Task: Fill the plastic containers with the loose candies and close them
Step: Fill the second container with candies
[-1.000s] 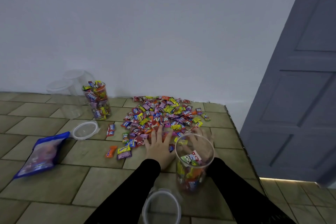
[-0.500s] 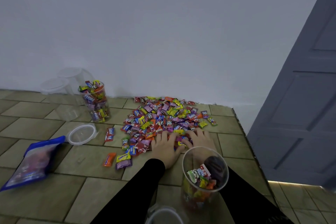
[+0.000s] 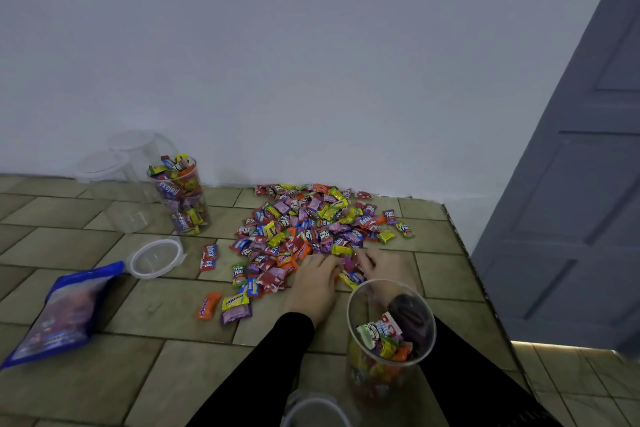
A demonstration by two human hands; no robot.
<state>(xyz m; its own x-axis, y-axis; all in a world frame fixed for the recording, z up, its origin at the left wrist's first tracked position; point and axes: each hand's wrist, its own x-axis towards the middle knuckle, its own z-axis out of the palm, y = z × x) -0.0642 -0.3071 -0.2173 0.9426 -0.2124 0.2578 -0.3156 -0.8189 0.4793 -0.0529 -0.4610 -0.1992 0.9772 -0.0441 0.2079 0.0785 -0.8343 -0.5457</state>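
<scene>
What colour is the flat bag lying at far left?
Blue-edged bag, with a purplish printed front; head view.

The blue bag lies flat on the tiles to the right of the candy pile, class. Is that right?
Not quite. The head view shows the blue bag lying flat on the tiles to the left of the candy pile, beyond the loose lid, not to its right.

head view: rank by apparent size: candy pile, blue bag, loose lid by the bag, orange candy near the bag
1. candy pile
2. blue bag
3. loose lid
4. orange candy
The bag sits nearer the camera, so its lead over the lid may be partly perspective.
</scene>
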